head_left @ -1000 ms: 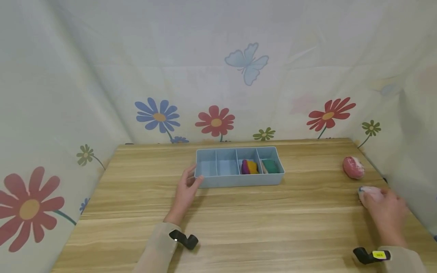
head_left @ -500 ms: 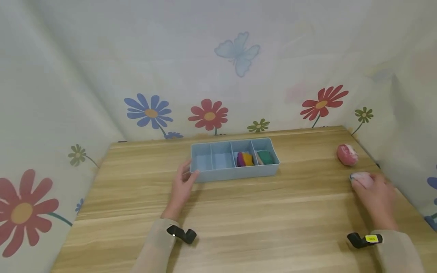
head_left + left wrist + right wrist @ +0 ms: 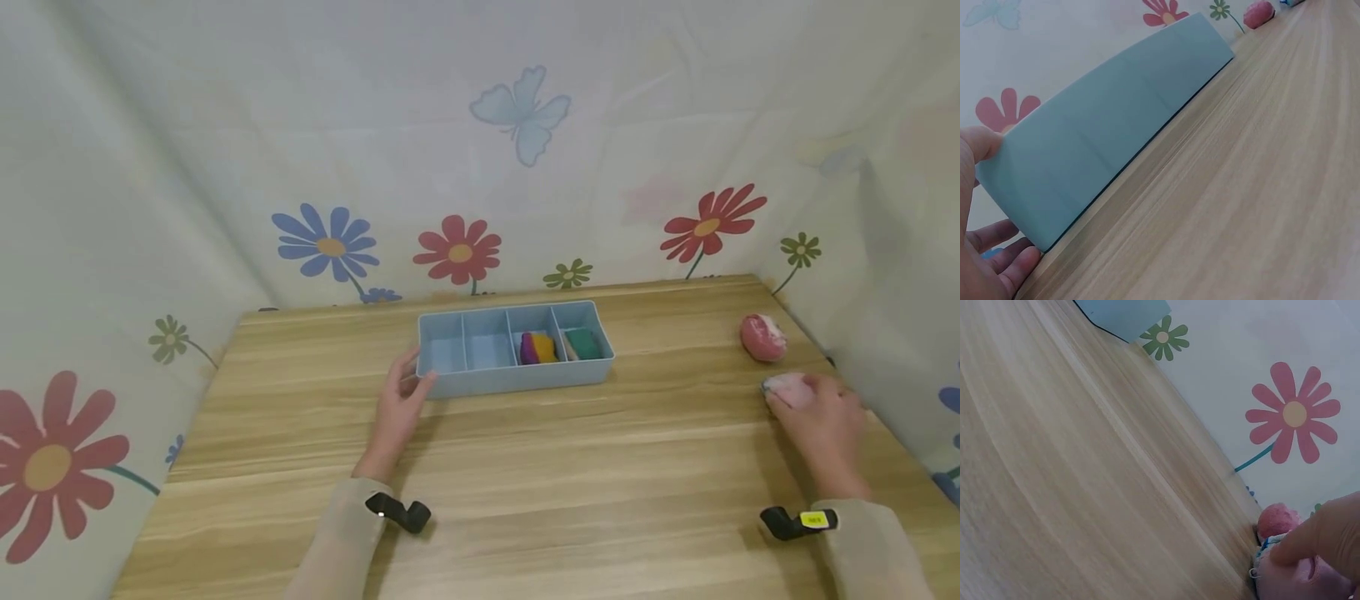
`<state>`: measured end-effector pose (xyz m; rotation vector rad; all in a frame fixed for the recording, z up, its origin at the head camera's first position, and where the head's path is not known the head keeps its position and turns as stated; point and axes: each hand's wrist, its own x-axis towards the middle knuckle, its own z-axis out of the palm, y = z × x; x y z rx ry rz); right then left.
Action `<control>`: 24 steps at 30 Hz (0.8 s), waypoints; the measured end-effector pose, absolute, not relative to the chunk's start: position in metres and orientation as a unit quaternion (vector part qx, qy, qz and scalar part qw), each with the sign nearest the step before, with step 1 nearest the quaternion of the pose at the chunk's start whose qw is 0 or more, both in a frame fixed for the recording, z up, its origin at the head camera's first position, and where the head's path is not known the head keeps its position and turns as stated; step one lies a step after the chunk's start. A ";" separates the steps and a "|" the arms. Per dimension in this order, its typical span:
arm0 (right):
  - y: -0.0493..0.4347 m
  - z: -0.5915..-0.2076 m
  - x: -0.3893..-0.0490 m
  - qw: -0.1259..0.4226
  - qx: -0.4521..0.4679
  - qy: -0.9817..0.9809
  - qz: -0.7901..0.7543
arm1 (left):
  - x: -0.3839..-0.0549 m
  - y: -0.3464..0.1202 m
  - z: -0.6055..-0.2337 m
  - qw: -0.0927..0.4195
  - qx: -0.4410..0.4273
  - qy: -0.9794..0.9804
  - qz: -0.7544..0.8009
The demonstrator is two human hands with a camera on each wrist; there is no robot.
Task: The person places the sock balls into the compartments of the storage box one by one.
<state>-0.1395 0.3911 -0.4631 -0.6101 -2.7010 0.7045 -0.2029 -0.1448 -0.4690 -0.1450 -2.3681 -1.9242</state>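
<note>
A light-blue divided box (image 3: 517, 379) stands on the wooden table, its compartments side by side. My left hand (image 3: 395, 410) holds the box's left end, thumb at the front rim corner and fingers round the end wall. Far to the right, my right hand (image 3: 828, 425) grips a pale pink rolled-up sock (image 3: 789, 389) with a blue and white edge, also visible in the right wrist view. Just behind it lies a darker pink and white roll (image 3: 763, 337). Inside the box, a purple and yellow roll (image 3: 538, 348) and a green roll (image 3: 582, 343) fill the two right compartments.
The wooden table (image 3: 570, 483) backs onto a flower-printed curtain (image 3: 360, 150), which also encloses both sides. Both right-hand rolls lie near the table's right edge. The two left compartments of the box show bare floors.
The head view has shifted, so the scene sits slightly higher and further left. My right hand has brought the pale pink sock a little to the left. My left hand stays on the box.
</note>
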 end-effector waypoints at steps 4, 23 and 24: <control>0.393 -0.463 -0.142 0.123 -0.193 -0.945 0.234 | -0.213 -0.149 -0.487 0.052 -0.046 -0.775 -0.628; 0.379 -0.462 -0.142 0.156 -0.208 -0.926 0.272 | -0.204 -0.145 -0.471 0.061 -0.058 -0.776 -0.625; 0.377 -0.462 -0.143 0.160 -0.208 -0.925 0.276 | -0.204 -0.145 -0.472 0.060 -0.058 -0.776 -0.625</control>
